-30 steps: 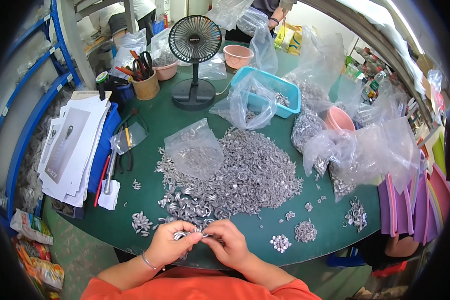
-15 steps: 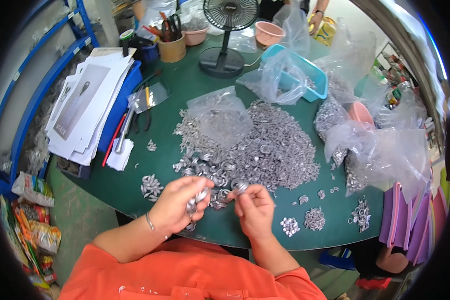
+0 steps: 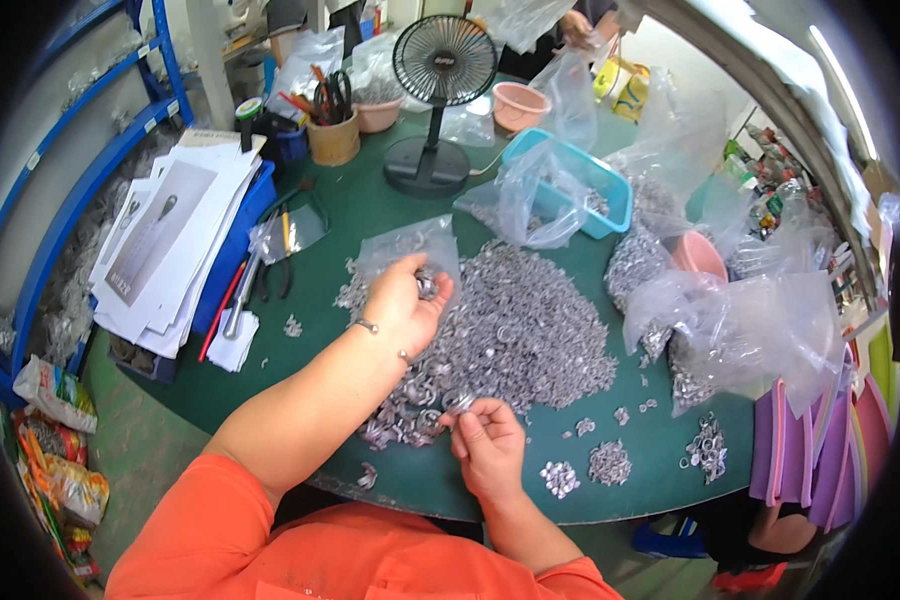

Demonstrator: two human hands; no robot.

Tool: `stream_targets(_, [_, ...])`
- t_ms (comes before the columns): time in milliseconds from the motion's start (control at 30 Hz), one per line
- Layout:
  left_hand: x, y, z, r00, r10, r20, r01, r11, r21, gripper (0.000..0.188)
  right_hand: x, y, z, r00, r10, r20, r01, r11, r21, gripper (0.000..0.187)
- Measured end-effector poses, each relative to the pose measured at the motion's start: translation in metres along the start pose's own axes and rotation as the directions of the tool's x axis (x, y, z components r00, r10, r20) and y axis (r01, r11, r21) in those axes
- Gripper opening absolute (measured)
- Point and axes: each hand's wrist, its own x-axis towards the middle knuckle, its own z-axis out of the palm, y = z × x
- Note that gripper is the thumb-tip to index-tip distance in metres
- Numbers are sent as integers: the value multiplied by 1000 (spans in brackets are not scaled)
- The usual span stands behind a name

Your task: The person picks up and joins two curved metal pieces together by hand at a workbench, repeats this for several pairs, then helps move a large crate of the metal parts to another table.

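Note:
Over the left side of a large heap of small silvery metal parts (image 3: 530, 330), my left hand (image 3: 400, 300) is closed around several shiny metal pieces (image 3: 427, 286). Its fingertips are next to a clear plastic bag (image 3: 380, 250) lying on the heap. Nearer to me, my right hand (image 3: 487, 445) pinches a silvery ring-shaped metal piece (image 3: 460, 402) between thumb and fingers. Larger curved metal pieces (image 3: 385, 428) lie at the near edge of the heap, left of my right hand. My left forearm covers part of the table on that side.
Small sorted piles (image 3: 608, 462) lie at the right on the green table (image 3: 360, 210). Behind the heap stand a black fan (image 3: 430, 165) and a turquoise basket (image 3: 620, 195). Bags of parts (image 3: 638, 265) are at right, papers (image 3: 165, 225) at left. Another person's hand (image 3: 575, 28) shows far back.
My left hand has moved forward and away from my right hand, over the heap, still closed on metal pieces. My right hand keeps its pinch. The view has shifted slightly.

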Motion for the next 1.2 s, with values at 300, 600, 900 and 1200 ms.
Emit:
stream_targets(300, [30, 8, -6, 972, 165, 166, -203, 948, 247, 34, -1, 0, 0, 999, 11, 30, -12, 999, 30, 6])
stream_targets(600, [-180, 9, 28, 303, -69, 950, -169, 978, 125, 10, -4, 11, -15, 985, -73, -159, 71, 997, -13, 8])
stream_targets(900, [-224, 25, 31, -40, -117, 992, -167, 980, 109, 18, 1, 13, 2, 977, -211, 6, 208, 955, -211, 8])
stream_targets(1200, [-240, 36, 23, -61, 101, 993, -84, 991, -106, 20, 19, -30, 48, 974, -214, 68, 224, 942, -250, 6])
